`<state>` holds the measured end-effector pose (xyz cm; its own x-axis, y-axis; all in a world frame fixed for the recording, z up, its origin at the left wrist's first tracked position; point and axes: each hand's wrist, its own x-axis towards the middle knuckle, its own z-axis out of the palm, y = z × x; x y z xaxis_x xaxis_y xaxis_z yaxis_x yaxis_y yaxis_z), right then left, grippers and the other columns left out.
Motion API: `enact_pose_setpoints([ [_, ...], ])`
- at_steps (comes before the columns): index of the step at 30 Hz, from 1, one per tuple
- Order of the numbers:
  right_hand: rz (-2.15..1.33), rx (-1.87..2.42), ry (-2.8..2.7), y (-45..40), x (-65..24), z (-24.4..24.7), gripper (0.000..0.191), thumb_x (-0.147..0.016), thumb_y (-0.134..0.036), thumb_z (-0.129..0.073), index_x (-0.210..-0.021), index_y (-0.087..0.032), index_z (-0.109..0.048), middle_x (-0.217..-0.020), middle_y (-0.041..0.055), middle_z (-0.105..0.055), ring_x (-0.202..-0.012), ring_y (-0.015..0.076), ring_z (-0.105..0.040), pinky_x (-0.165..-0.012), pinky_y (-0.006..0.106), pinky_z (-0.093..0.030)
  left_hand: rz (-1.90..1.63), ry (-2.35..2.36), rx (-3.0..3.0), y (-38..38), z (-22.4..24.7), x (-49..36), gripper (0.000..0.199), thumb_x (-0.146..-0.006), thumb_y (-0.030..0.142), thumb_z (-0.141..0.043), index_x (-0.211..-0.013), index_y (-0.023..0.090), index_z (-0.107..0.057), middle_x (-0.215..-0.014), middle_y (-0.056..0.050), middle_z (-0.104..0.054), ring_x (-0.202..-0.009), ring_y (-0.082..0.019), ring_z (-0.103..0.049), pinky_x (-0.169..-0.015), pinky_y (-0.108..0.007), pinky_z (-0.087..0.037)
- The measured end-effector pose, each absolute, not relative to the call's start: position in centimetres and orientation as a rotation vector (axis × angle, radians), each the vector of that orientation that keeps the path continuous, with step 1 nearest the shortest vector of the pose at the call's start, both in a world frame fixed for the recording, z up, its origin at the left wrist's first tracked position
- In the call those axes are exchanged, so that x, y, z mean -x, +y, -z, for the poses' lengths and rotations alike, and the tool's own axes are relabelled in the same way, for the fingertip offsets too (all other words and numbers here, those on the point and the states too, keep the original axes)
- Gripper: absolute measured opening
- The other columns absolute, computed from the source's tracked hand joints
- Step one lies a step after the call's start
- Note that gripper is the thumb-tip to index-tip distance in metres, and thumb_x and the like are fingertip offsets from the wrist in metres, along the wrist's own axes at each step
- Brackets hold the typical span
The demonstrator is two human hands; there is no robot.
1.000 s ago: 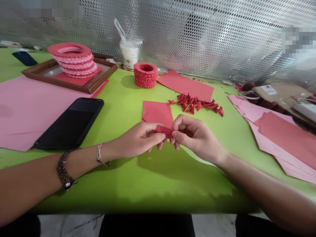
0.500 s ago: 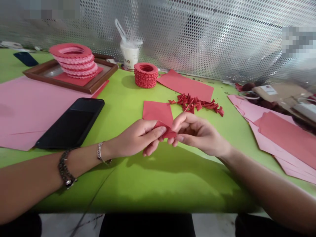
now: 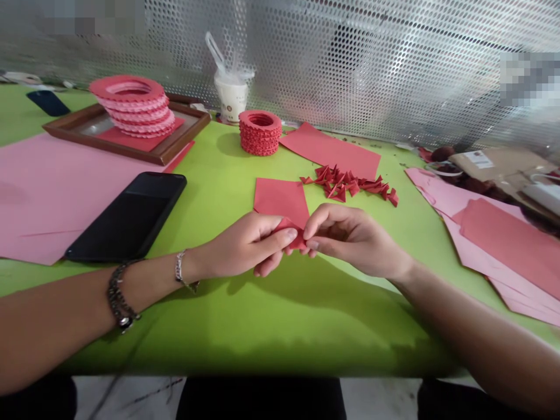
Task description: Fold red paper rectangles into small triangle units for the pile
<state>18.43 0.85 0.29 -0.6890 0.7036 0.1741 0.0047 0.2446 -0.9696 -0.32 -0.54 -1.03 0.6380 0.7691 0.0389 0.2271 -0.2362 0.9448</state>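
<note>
A small folded piece of red paper [image 3: 299, 240] is held between my two hands above the green table. My left hand [image 3: 251, 244] is closed on it, the thumb pressed along its top. At its right edge my right hand [image 3: 350, 238] pinches the paper between thumb and forefinger. Just beyond the hands lie red paper squares [image 3: 280, 196], the near edge hidden behind my fingers. A pile of small folded red paper pieces [image 3: 350, 184] sits behind my right hand.
A black phone [image 3: 131, 216] lies on the left beside pink sheets [image 3: 52, 192]. Farther back stand a wooden frame [image 3: 164, 156] bearing stacked paper rings [image 3: 126, 87], a red ring stack [image 3: 260, 133] and a cup [image 3: 231, 96]. Pink and red sheets [image 3: 503, 233] lie right.
My right forefinger and thumb have closed together on the right end of the folded paper, which has tilted slightly. My left hand has stayed nearly in place.
</note>
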Motion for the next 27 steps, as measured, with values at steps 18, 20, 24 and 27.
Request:
enact_pose_setpoints([
  [18, -0.460, 0.376, -2.375, 0.26, -18.75, -0.67, 0.010, -0.075, -0.007, -0.056, -0.084, -0.012, -0.056, -0.077, 0.0058, -0.062, -0.073, 0.0108, -0.059, -0.063, 0.022, -0.049, -0.511, 0.668, -1.585, -0.19, 0.52, 0.37, 0.025, -0.088, 0.027, -0.030, -0.068, 0.018, -0.042, -0.034, 0.009, -0.045, -0.037, -0.006, -0.039, -0.051, -0.019, -0.036],
  [20, -0.463, 0.370, -2.373, 0.18, -18.76, -0.73, 0.010, -0.076, -0.007, -0.055, -0.085, -0.011, -0.056, -0.078, 0.0065, -0.062, -0.073, 0.0103, -0.059, -0.063, 0.021, -0.049, -0.502, 0.629, -1.572, -0.18, 0.54, 0.37, 0.026, -0.088, 0.027, -0.029, -0.068, 0.018, -0.041, -0.033, 0.009, -0.044, -0.038, -0.007, -0.039, -0.051, -0.019, -0.036],
  [24, -0.478, 0.420, -2.353, -0.06, -18.70, -0.86, 0.006, -0.075, -0.009, -0.056, -0.082, -0.010, -0.057, -0.075, 0.0055, -0.062, -0.072, 0.0096, -0.059, -0.065, 0.020, -0.048, -0.511, 0.601, -1.592, -0.19, 0.78, 0.40, 0.024, -0.089, 0.025, -0.029, -0.071, 0.017, -0.043, -0.039, 0.009, -0.047, -0.043, -0.006, -0.042, -0.056, -0.019, -0.037],
  [27, -0.529, 0.510, -2.301, -0.09, -18.53, -0.81, 0.005, -0.074, -0.010, -0.057, -0.080, -0.010, -0.057, -0.073, 0.0042, -0.063, -0.069, 0.0088, -0.059, -0.063, 0.018, -0.048, -0.522, 0.571, -1.573, -0.23, 0.95, 0.42, 0.024, -0.090, 0.024, -0.027, -0.076, 0.016, -0.045, -0.044, 0.007, -0.049, -0.046, -0.007, -0.045, -0.059, -0.021, -0.039],
])
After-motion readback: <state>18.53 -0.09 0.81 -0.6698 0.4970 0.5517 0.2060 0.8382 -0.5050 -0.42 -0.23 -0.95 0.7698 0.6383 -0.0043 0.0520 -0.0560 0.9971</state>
